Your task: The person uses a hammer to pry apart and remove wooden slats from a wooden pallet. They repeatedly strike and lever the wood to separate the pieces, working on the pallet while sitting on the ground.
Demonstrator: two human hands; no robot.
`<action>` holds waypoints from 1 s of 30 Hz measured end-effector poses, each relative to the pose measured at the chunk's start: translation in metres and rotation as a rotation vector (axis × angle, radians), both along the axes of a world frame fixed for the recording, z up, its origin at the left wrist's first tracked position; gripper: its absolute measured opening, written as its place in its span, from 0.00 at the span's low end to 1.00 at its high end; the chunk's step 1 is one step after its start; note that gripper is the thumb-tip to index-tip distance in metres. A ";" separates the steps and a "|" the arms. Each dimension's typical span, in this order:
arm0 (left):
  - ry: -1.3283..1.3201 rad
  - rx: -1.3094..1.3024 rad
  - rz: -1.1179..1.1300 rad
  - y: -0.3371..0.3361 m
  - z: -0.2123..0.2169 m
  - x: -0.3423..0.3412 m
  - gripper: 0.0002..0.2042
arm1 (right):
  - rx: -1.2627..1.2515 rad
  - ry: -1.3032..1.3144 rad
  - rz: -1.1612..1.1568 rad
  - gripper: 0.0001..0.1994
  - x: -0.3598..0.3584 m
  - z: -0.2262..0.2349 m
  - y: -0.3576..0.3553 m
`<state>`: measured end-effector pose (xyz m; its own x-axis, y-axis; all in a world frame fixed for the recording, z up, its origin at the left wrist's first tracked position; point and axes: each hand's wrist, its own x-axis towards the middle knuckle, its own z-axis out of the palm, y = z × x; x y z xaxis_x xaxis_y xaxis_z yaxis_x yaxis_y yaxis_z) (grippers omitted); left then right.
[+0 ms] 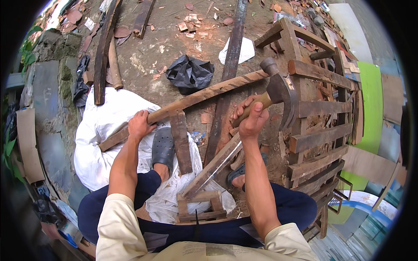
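Observation:
My right hand [251, 116] is closed around the wooden handle of a claw hammer [278, 89], its head raised at the upper right and the claws curving down. With my left hand [140, 125] I grip a long wooden strip [196, 99], which slants from the white sack up to the right behind the hammer head. A short upright board [180, 141] meets the strip's underside just right of my left hand. Below my right hand another wooden piece [213, 167] slopes down toward a small wooden frame [201, 206] between my legs.
A slatted wooden structure [322, 108] stands at the right. Under my left arm lies a large white sack [93, 139]. A black plastic bag [190, 73] and a long dark beam [233, 48] rest on the dirt ground farther off. More beams [106, 48] lie at the far left.

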<state>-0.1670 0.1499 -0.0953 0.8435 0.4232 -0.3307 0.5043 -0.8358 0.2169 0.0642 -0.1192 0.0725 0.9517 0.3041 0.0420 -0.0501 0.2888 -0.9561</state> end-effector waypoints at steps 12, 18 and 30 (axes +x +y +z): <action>0.016 0.011 0.003 -0.001 -0.002 0.005 0.28 | -0.743 0.334 -0.015 0.30 0.042 -0.022 -0.048; 0.021 0.020 0.004 -0.001 -0.001 0.005 0.28 | -0.477 -0.189 0.040 0.25 0.024 0.008 -0.012; 0.007 -0.015 0.014 -0.001 -0.002 0.001 0.28 | -1.144 -0.109 0.106 0.26 0.008 0.001 0.015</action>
<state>-0.1658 0.1493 -0.0975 0.8350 0.4302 -0.3432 0.5178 -0.8252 0.2255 0.0722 -0.1047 0.0736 0.9274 0.2957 -0.2292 0.0770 -0.7503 -0.6566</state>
